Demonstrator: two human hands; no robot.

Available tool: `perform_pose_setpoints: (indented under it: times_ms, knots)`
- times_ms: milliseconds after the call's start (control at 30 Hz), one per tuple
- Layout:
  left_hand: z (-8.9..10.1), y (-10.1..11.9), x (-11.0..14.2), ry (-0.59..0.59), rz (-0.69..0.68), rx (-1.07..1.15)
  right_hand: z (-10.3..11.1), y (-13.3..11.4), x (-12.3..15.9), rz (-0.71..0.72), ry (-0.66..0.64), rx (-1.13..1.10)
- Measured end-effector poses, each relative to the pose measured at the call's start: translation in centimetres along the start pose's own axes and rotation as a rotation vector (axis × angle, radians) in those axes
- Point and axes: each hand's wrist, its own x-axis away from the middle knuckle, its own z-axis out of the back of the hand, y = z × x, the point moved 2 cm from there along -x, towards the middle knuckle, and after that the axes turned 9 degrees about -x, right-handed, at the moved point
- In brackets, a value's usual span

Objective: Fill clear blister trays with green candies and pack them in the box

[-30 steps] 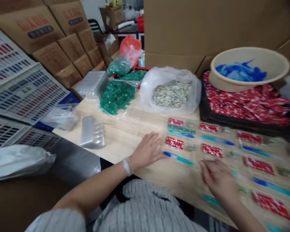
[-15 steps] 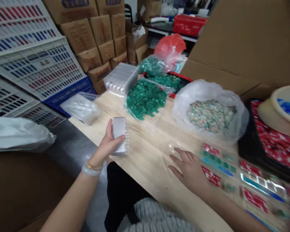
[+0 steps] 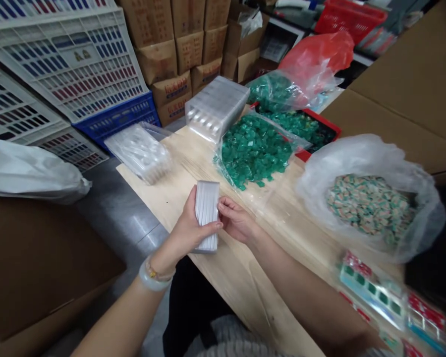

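Note:
My left hand [image 3: 191, 229] holds a narrow stack of clear plastic blister trays [image 3: 206, 215] upright on its edge, just above the light wooden table [image 3: 232, 270]. My right hand [image 3: 238, 221] sits beside the stack, its curled fingertips against the stack's right edge. Whether those fingers grip it, I cannot tell. Behind the hands lies a clear bag of green plastic pieces [image 3: 254, 151]. A white bag of mixed green and cream pieces [image 3: 369, 208] stands further right, and assembled red-and-green blister packs [image 3: 371, 292] lie at the lower right.
Larger clear tray stacks [image 3: 215, 108] [image 3: 139, 151] lie at the table's far end. A red-rimmed tray of green pieces [image 3: 301, 126] and a red bag [image 3: 317, 57] are behind. Cardboard boxes [image 3: 171, 54] and a blue crate [image 3: 115, 119] stand beyond the table.
My view has swung left, away from the red packs. My right hand has moved from beside the packs to the tray stack, which my left hand still holds up.

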Motion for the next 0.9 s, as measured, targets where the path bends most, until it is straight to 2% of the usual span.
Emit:
perform_pose_setpoints:
  times_ms: [500, 900]
  knots:
    - [0.1, 0.7, 0.3, -0.061, 0.062, 0.060, 0.2, -0.2, -0.4, -0.047, -0.094, -0.153]
    - [-0.1, 1.3, 0.3, -0.017, 0.083, 0.073, 0.3, -0.5, -0.3, -0.037, -0.109, -0.129]
